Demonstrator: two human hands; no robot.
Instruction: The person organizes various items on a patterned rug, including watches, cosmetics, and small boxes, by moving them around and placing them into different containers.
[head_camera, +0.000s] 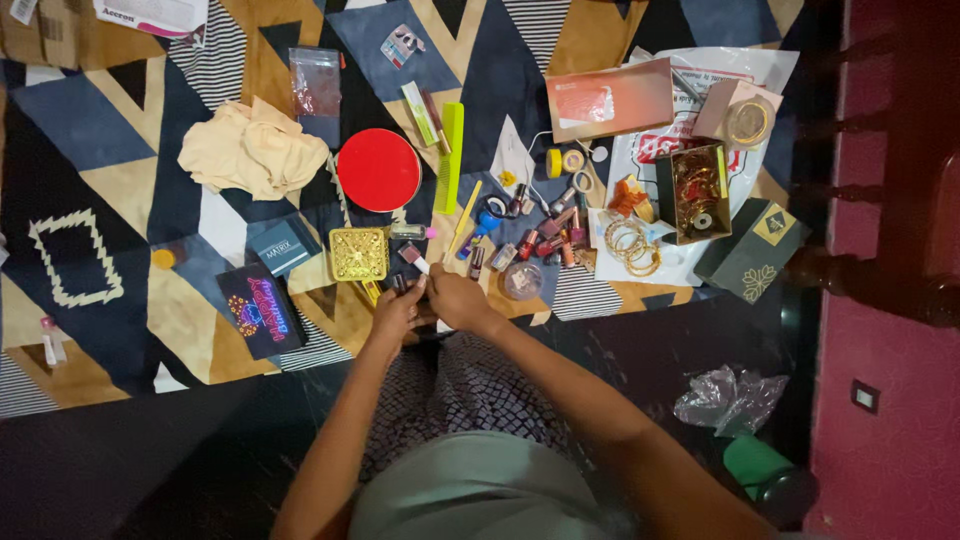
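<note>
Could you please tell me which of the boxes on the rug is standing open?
The dark box filled with golden jewellery, beside the gold bangles; the green box and ornate gold box are shut.

1. Two hands at work: left hand (397, 312), right hand (452, 298).
2. One round red lid (379, 170).
3. One lime-green comb (450, 157).
4. One cream cloth (250, 148).
5. One square gold box (358, 254).
6. A cluster of gold bangles (630, 243), too overlapped to count.

The small dark item (402, 284) between the left hand (398, 312) and right hand (455, 298) is mostly covered by fingers, too small to identify. The cardboard box (40, 30) and white paper (150, 14) are cut off by the top edge.
</note>
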